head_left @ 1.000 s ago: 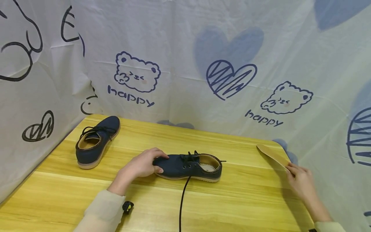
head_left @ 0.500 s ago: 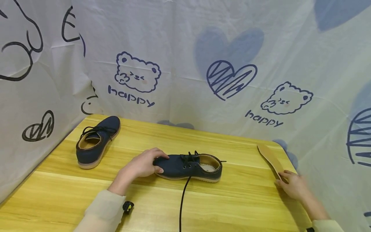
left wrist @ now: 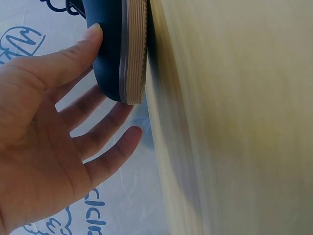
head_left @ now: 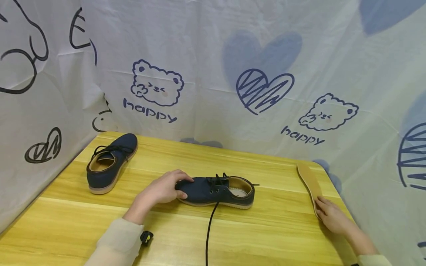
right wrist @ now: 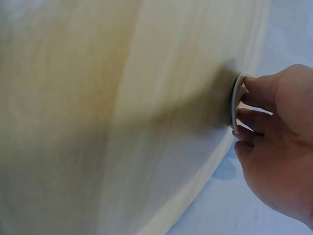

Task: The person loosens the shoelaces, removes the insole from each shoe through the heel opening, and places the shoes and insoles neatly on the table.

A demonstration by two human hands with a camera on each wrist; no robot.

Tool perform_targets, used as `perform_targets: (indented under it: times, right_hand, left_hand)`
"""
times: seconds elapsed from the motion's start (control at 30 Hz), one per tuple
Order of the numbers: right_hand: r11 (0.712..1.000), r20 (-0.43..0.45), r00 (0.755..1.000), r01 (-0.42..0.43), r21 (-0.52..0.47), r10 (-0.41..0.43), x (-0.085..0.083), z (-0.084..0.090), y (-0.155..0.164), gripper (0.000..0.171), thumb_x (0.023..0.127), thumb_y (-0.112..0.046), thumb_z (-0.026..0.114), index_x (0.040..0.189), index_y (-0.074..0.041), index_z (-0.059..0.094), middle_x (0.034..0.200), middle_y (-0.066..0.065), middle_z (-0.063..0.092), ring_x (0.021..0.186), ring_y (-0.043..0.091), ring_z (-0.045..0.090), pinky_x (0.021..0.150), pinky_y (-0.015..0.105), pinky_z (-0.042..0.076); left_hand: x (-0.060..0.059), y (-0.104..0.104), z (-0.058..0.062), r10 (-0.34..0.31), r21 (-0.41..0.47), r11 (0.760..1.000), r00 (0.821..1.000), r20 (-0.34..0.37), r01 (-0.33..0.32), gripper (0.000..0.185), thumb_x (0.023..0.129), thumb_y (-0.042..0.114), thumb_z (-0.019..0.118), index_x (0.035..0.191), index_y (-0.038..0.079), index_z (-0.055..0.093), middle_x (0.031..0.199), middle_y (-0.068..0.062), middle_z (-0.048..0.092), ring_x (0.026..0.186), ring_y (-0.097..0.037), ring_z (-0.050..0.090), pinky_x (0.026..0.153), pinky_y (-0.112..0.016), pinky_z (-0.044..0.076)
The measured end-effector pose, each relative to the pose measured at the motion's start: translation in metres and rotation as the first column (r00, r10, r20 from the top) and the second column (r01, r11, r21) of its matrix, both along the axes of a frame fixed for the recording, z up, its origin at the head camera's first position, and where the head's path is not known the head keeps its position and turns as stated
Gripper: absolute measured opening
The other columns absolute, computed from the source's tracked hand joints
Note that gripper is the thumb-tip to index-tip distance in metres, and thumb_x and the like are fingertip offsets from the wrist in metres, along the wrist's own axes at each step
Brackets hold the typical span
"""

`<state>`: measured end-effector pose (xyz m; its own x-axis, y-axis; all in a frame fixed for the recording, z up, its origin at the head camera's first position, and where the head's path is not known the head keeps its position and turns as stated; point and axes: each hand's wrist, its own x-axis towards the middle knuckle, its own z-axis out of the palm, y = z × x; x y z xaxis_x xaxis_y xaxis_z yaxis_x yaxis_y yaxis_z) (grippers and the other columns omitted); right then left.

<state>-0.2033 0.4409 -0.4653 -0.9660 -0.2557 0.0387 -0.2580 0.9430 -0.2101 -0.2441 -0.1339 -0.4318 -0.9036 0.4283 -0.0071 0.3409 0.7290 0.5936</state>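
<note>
A navy lace-up shoe (head_left: 203, 190) lies sole-down on the table, toe to the left. At its toe is my left hand (head_left: 164, 189), thumb on the near side and fingers on the far side; the left wrist view shows the thumb against the shoe's toe (left wrist: 108, 63). Far to the right, my right hand (head_left: 334, 218) pinches one end of a tan insole (head_left: 309, 180), low over the table. Its edge appears between thumb and fingers in the right wrist view, where most of the insole (right wrist: 238, 98) is out of sight.
The matching navy shoe (head_left: 104, 179) stands at the back left, its laces tied. A long black lace (head_left: 209, 229) runs from the near side of the middle shoe to the front of the wooden table (head_left: 266, 236). Printed white cloth (head_left: 206, 55) hangs behind and along the sides.
My right hand has moved left and lowered the insole towards the table, turning its flat face more upward. The left hand and the shoe have stayed where they were.
</note>
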Motion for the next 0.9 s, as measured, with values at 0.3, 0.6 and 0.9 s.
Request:
perform_targets:
  times: [0.3, 0.6, 0.9]
  right_hand:
    - [0.994, 0.039, 0.999, 0.039, -0.101, -0.035, -0.003, 0.000, -0.002, 0.046, 0.102, 0.002, 0.054, 0.141, 0.025, 0.043, 0.148, 0.047, 0.036, 0.134, 0.066, 0.036, 0.106, 0.072, 0.035]
    - [0.964, -0.257, 0.961, 0.029, -0.263, -0.099, -0.005, 0.021, -0.056, 0.044, 0.102, -0.006, 0.062, 0.142, 0.010, 0.054, 0.146, 0.034, 0.050, 0.132, 0.058, 0.045, 0.101, 0.070, 0.040]
    - [0.890, -0.440, 0.898, -0.203, -0.409, 0.003, -0.015, 0.032, -0.131, 0.035, 0.100, -0.001, 0.066, 0.135, 0.003, 0.064, 0.138, 0.019, 0.063, 0.124, 0.038, 0.058, 0.096, 0.008, 0.044]
  left_hand:
    - [0.001, -0.001, 0.001, 0.002, 0.005, 1.000, 1.000, 0.002, -0.002, 0.043, 0.091, 0.015, 0.082, 0.133, 0.019, 0.070, 0.147, -0.012, 0.057, 0.137, -0.040, 0.050, 0.111, -0.057, 0.043]
    - [0.000, -0.002, -0.001, 0.000, -0.005, 1.000, 1.000, -0.001, 0.000, 0.044, 0.091, 0.016, 0.082, 0.133, 0.020, 0.070, 0.147, -0.012, 0.056, 0.137, -0.040, 0.050, 0.111, -0.057, 0.043]
    - [-0.001, -0.001, 0.000, -0.007, -0.013, 1.000, 1.000, -0.005, 0.007, 0.044, 0.092, 0.016, 0.082, 0.134, 0.020, 0.070, 0.149, -0.011, 0.056, 0.138, -0.040, 0.049, 0.112, -0.057, 0.042]
